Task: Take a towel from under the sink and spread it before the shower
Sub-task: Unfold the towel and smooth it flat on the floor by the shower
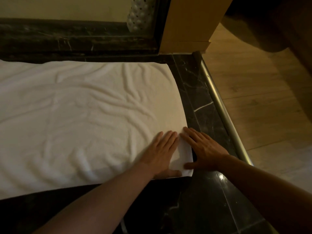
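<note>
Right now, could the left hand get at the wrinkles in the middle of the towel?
Probably yes: the left hand lies flat on the towel, and nothing stands between it and the wrinkles.

Dim, warm yellowish indoor light. The white towel is the brightest area, its wrinkles picked out by soft shadows. The dark marble floor carries a small glint of glare near the right arm. The upper right corner and lower edge sink into deep shadow. Straight lines bow towards the edges from the wide-angle lens. The whole picture is slightly soft and grainy.
</note>
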The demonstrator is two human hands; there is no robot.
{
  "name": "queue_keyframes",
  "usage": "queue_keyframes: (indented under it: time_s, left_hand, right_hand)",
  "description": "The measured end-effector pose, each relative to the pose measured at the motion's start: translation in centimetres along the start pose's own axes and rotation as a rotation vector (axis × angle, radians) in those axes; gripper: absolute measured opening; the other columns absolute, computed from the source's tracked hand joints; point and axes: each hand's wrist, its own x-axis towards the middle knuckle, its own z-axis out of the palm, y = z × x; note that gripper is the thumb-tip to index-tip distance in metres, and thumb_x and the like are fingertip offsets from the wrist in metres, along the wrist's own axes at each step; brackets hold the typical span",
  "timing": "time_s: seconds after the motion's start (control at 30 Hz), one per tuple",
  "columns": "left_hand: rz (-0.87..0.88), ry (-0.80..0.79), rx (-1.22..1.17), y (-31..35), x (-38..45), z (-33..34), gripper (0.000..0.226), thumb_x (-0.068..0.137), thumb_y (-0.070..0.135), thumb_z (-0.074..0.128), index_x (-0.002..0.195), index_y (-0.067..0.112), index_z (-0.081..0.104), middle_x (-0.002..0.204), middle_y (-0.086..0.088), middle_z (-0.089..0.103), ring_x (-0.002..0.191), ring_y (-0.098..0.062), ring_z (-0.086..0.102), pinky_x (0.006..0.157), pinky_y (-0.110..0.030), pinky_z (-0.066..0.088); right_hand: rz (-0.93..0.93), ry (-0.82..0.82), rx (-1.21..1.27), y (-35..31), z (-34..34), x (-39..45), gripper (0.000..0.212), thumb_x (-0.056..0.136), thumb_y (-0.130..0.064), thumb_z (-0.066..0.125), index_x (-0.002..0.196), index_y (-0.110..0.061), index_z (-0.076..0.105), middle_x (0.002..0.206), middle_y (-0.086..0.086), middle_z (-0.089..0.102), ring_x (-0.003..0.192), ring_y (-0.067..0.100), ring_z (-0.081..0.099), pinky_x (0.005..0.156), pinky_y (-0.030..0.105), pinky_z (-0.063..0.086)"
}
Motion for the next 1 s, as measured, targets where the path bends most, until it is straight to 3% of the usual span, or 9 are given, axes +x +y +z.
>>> queue_keyframes:
  time_s: [0.1,0.2,0.3,0.4,0.53,0.63,0.77,1.0]
  left_hand:
    - [-0.039,-0.013,-0.021,0.4,0.1,-0.5,0.119,0.074,0.09,0.012,0.153,0.003,-0.001,0.161,-0.018,-0.005,0.148,-0.032,-0.008,0.116,-0.052,0.0]
    - [-0.038,0.034,-0.058,-1.1,1.1,-0.9,0.109,0.079,0.085,0.01,0.154,0.007,0.006,0.162,-0.014,0.005,0.149,-0.028,-0.002,0.118,-0.049,0.001]
    - [-0.16,0.101,-0.111,-5.0,2.4,-2.1,0.094,0.084,0.076,0.012,0.154,0.013,0.01,0.162,-0.01,0.009,0.149,-0.024,0.0,0.119,-0.047,0.0]
    - [-0.3,0.159,-0.067,-10.3,3.4,-3.4,0.083,0.09,0.066,0.025,0.154,0.014,0.012,0.162,-0.011,0.008,0.149,-0.026,0.0,0.118,-0.049,0.001]
    - [-0.327,0.126,-0.062,-16.9,3.3,-4.9,0.087,0.087,0.065,0.039,0.154,0.024,0.002,0.162,-0.008,-0.006,0.148,-0.026,-0.012,0.117,-0.051,-0.004]
    - [-0.356,0.092,-0.083,-20.3,3.1,-5.2,0.084,0.086,0.068,0.038,0.153,0.032,0.002,0.162,-0.004,-0.009,0.148,-0.025,-0.014,0.117,-0.054,-0.004]
    - [-0.4,0.059,-0.101,-23.9,3.7,-4.7,0.082,0.086,0.073,0.031,0.152,0.037,-0.001,0.162,-0.002,-0.013,0.147,-0.027,-0.016,0.115,-0.058,-0.005]
    - [-0.429,0.043,-0.138,-26.9,6.3,-4.4,0.084,0.083,0.079,0.024,0.151,0.042,-0.008,0.16,0.001,-0.023,0.144,-0.026,-0.026,0.109,-0.063,-0.012]
  right_hand:
    - [-0.026,0.012,-0.074,0.2,-0.4,0.3,0.121,0.07,-0.088,0.048,0.154,-0.03,-0.015,0.16,-0.003,-0.023,0.145,0.014,-0.017,0.114,0.035,-0.012]
    - [0.018,0.135,-0.009,-0.6,-1.5,1.4,0.103,0.079,-0.083,0.035,0.157,-0.026,0.0,0.165,0.002,-0.007,0.15,0.018,-0.007,0.116,0.033,-0.009]
    - [0.079,0.257,0.046,-1.9,-3.1,4.2,0.09,0.086,-0.077,0.026,0.157,-0.024,0.008,0.165,0.003,0.002,0.151,0.019,0.0,0.117,0.034,-0.005]
    - [0.13,0.318,0.086,-3.3,-5.1,8.0,0.081,0.094,-0.068,0.031,0.157,-0.025,0.003,0.165,0.002,0.0,0.151,0.02,-0.001,0.121,0.039,0.0]
    - [0.175,0.33,0.151,-5.3,-8.4,13.8,0.08,0.096,-0.059,0.041,0.157,-0.025,0.003,0.165,0.002,-0.001,0.151,0.021,-0.003,0.118,0.039,-0.001]
    - [0.23,0.345,0.26,-6.5,-10.4,18.0,0.079,0.096,-0.06,0.043,0.157,-0.027,0.006,0.166,0.001,0.0,0.151,0.022,-0.002,0.119,0.041,0.004]
    - [0.201,0.331,0.268,-7.7,-12.1,22.8,0.074,0.095,-0.063,0.042,0.156,-0.037,0.008,0.166,-0.001,-0.006,0.151,0.026,-0.004,0.118,0.054,0.015]
    - [0.35,0.305,0.304,-4.9,-14.4,28.1,0.072,0.096,-0.062,0.039,0.156,-0.035,0.011,0.166,-0.001,0.001,0.151,0.029,0.001,0.114,0.066,0.015]
